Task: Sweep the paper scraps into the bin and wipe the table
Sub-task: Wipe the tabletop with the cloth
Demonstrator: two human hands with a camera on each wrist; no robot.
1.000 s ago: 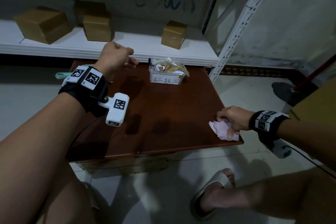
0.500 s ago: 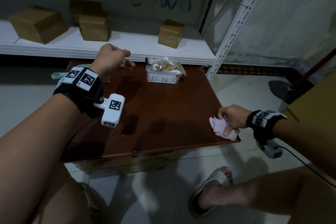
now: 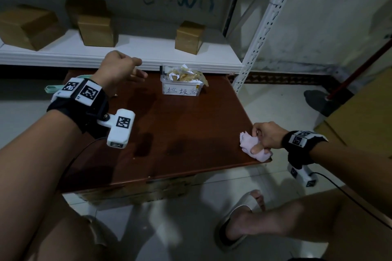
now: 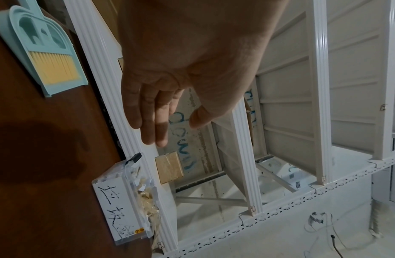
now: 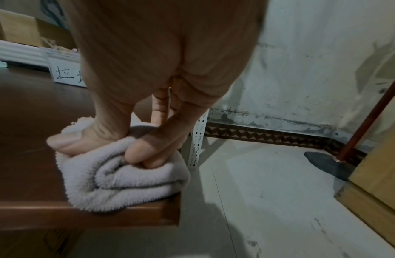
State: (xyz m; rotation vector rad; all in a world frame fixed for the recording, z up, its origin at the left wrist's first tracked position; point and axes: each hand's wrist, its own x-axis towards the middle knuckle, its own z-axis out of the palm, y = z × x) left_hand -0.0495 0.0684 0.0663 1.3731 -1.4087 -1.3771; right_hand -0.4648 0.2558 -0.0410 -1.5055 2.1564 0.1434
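Note:
A pale pink cloth (image 3: 249, 144) lies bunched at the near right corner of the brown table (image 3: 180, 133). My right hand (image 3: 257, 142) grips it, with the thumb and fingers curled into the folds of the cloth (image 5: 121, 183) in the right wrist view. My left hand (image 3: 135, 70) hovers above the far left of the table, its fingers (image 4: 147, 122) relaxed and holding nothing. A clear labelled bin (image 3: 181, 89) full of paper scraps stands at the far edge, just right of that hand. In the left wrist view, the bin (image 4: 119, 209) lies below the fingers.
A mint dustpan with a yellow-bristled brush (image 4: 44, 52) lies at the table's far left corner. Cardboard boxes (image 3: 188, 38) sit on the white shelf behind. A shelf upright (image 3: 254, 53) stands by the far right corner. A red pole (image 3: 360, 63) leans at right. My slippered foot (image 3: 239, 218) is below.
My right hand has curled tighter round the cloth at the table corner, bunching it. The left hand has stayed raised over the far left of the table.

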